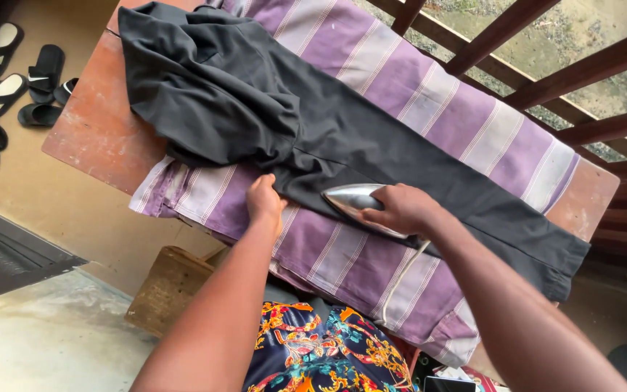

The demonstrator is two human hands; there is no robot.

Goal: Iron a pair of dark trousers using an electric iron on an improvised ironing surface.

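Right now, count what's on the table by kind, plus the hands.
Trousers: 1
Striped cloth: 1
Iron: 1
Hands: 2, left hand on the trousers, right hand on the iron
Total: 5

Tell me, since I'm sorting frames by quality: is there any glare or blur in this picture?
Head view: soft daylight and no hard shadows; a bright sheen on the shiny metal iron under the right hand; the black trousers and left hand look sharp; the view is tilted.
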